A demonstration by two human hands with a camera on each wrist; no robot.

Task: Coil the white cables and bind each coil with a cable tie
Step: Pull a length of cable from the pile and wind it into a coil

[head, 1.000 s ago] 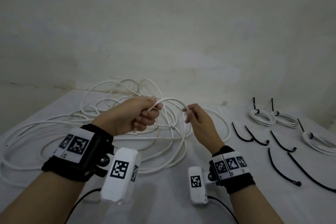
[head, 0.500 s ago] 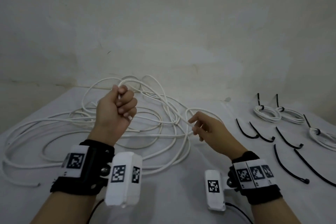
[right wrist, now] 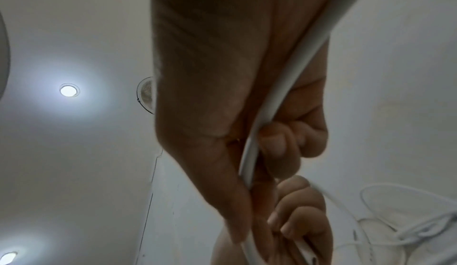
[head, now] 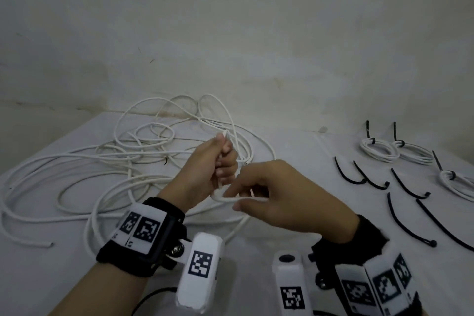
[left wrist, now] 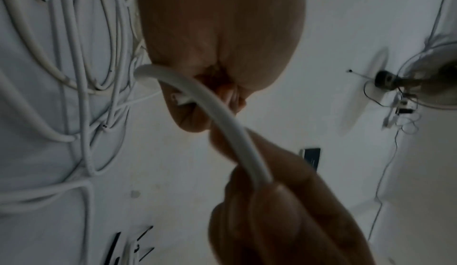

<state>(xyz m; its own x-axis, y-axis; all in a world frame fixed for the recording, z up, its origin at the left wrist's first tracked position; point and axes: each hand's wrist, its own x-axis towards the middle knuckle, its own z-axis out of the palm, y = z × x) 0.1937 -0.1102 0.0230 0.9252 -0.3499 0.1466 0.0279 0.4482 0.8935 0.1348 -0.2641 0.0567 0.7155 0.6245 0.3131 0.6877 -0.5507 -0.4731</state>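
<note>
Nearest, above the counter's [head: 256, 251] near edge, the right hand [head: 287, 195] pinches a short bend of the white cable [head: 225, 199] between thumb and fingers [head: 237, 188]; in the right wrist view the cable runs along the palm with the fingers curled onto it. It seems to be laying a turn toward the other hand.

Just beyond and touching it, the left hand [head: 207, 169] is a closed fist around the same cable, whose cut end [head: 225, 133] pokes up out of the fist. That fist probably serves as the anchor where the loops gather, so the coil keeps one size.

Behind both hands, toward the far left of the counter, the rest of the loose cables [head: 107, 169] sprawl in a tangle, likely feeding the coil.

Along the right side lie the black cable ties [head: 407, 220], spread singly, probably for easy picking. Toward the far right corner sit three finished coils [head: 379, 149], each bound with a tie.
</note>
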